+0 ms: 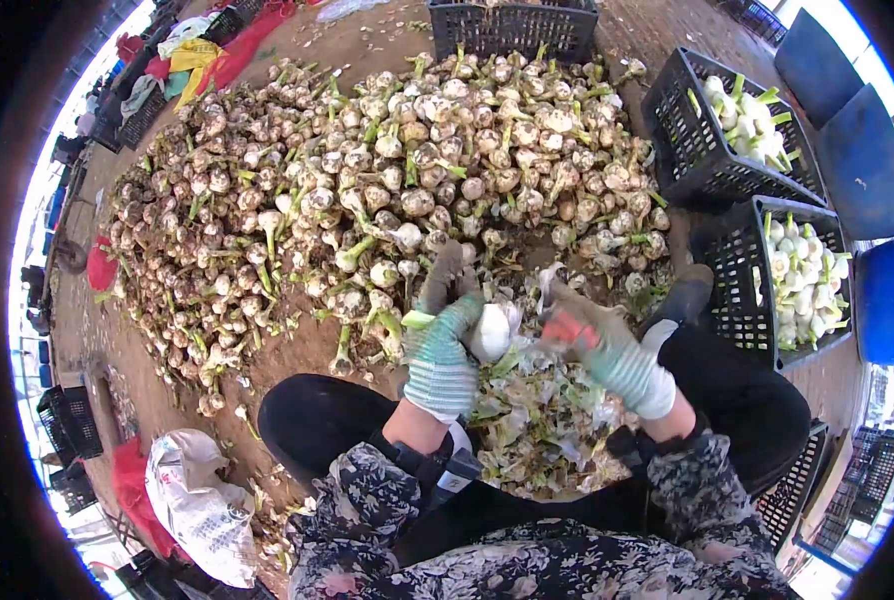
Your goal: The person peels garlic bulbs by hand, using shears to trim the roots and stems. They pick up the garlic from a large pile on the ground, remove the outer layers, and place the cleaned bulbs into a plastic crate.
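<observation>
My left hand [445, 352], in a striped green and white glove with dirty fingertips, is closed around a garlic bulb [491, 334]. The bulb is white and peeled, and its cut green stem [418, 319] pokes out on the left of the hand. Just to the right, apart from the bulb, my right hand [609, 352] is gloved the same way. Its fingers are curled round a small red object [565, 330], perhaps a tool handle; the rest of it is hidden. A strip of pale skin [548, 284] shows by the right fingertips. Between my legs lies a heap of peelings [542, 425].
A big pile of unpeeled garlic [407, 150] spreads in front of me. At the right stand two black crates [682, 140] [732, 270] with white garlic, near a blue barrel [887, 300]. Another crate [512, 35] is beyond the pile. A white sack [199, 500] lies at lower left.
</observation>
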The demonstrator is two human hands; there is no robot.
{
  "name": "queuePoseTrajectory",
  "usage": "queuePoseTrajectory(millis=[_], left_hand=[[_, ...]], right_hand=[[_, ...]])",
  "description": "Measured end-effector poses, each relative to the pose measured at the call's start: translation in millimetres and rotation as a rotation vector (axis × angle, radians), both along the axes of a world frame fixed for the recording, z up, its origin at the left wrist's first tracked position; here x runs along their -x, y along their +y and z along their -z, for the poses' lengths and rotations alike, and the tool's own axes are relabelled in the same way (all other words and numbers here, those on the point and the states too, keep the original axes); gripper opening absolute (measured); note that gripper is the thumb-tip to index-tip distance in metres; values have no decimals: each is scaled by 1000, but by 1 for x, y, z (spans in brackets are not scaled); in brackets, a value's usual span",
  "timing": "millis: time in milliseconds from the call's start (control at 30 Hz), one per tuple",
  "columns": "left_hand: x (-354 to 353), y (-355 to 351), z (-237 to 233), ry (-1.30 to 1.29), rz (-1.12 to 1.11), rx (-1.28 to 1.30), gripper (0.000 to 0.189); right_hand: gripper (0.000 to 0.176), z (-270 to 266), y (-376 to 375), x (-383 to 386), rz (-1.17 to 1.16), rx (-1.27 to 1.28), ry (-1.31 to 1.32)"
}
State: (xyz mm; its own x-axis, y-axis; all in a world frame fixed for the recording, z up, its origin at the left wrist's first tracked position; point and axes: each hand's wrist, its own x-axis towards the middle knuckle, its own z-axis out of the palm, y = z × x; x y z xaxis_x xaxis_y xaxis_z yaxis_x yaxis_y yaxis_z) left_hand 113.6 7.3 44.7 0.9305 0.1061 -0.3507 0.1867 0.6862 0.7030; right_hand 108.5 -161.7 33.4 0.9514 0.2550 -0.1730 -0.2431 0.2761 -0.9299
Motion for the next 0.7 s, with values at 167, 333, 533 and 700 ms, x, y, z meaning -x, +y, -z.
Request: queuePoseTrajectory(millis=[167,333,533,700], left_hand=[[1,2,-6,12,38,136,48],[-7,14,9,88,107,308,32],[-1,-6,22,214,226,-9,26],[-5,-8,6,167,208,313,41]], right_hand=[[35,-21,11,0,-177,434,-120],[36,-5,-20,-7,-648,1222,-97],[33,-31,11,8,-78,585,-565],[38,-18,-11,10,-76,345,-190]])
